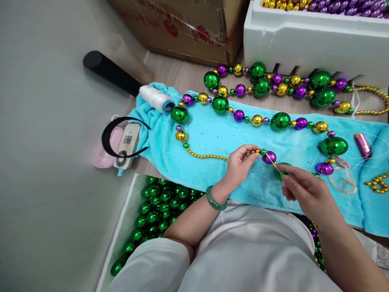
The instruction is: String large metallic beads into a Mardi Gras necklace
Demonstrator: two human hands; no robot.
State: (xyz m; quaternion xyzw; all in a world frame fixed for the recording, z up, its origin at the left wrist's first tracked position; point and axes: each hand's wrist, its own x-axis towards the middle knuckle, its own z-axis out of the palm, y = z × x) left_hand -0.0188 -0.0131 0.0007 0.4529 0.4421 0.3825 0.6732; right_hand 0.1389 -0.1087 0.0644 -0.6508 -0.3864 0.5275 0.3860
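A necklace of shiny green, purple and gold beads (280,121) lies in a loop on a turquoise towel (212,129). At the loop's near side, my left hand (238,164) pinches the strand's small gold beads (257,151), just left of a small green bead. In my right hand (308,188) is a thin, needle-like tool (273,163), its tip at that green bead. A purple bead (269,157) sits under the tool, and a large green bead is partly hidden behind the right fingers. The tool's exact kind is unclear.
Behind the towel lies another bead necklace (261,87), before a white foam box (304,44) of beads and a cardboard box (182,28). A white thread spool (154,97) and black headband (105,136) are left; a pink lighter (362,145) is right. Green beads (164,207) fill a container below.
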